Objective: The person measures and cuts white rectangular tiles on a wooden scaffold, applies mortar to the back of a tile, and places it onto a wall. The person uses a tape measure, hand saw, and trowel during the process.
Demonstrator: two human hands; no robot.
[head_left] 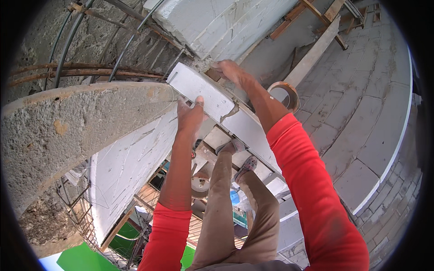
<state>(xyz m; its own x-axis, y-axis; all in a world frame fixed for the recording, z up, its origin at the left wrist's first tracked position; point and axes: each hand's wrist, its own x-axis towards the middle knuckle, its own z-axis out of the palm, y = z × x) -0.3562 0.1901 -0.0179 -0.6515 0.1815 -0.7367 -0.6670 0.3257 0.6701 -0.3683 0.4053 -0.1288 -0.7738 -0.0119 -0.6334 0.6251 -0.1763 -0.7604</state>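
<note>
Both hands, left hand (190, 115) and right hand (229, 71), apparently grip white block (199, 90).

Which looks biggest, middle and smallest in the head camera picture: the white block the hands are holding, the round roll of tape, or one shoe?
1. White block, held by the left hand and right hand.
2. Roll of tape.
3. Shoe.
The roll and shoe look close in size, so their order is unsure.

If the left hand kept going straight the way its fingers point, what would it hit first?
The left hand already touches the white block; pushing on, it meets that block first. Depth beyond is unclear.
</note>
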